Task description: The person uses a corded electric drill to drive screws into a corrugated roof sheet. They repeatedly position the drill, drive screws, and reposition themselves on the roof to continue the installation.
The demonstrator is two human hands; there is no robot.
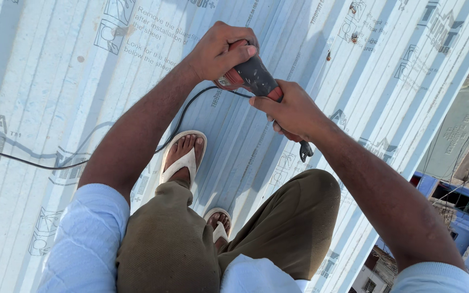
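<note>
- Right now my left hand [221, 51] is wrapped over the rear end of a red and black power drill [253, 78], fingers curled shut around the red housing, thumb lying along the top.
- My right hand [291, 111] is closed tight around the drill's front part, knuckles up, so the dark body runs from one fist straight into the other.
- Below my right hand a small black chuck key [305, 153] sticks out, pointing down toward my knee; I cannot tell how it sits in the chuck, because my fingers hide that.
- The drill hangs in the air above the roof, held between both hands, roughly over my left foot.
- Its black cord [180, 116] drops from the rear of the tool, loops past my left forearm and trails off across the sheets to the left edge of view.
- Underfoot is ribbed, pale blue metal roofing [44, 70] with a printed protective film on it.
- I am standing on it in white flip-flops [183, 160], in olive trousers [294, 217] and light blue sleeves.
- A few screw heads [354, 38] sit in the sheets farther up.
- Off the right edge of the roof, blue buildings [457, 201] show well below.
</note>
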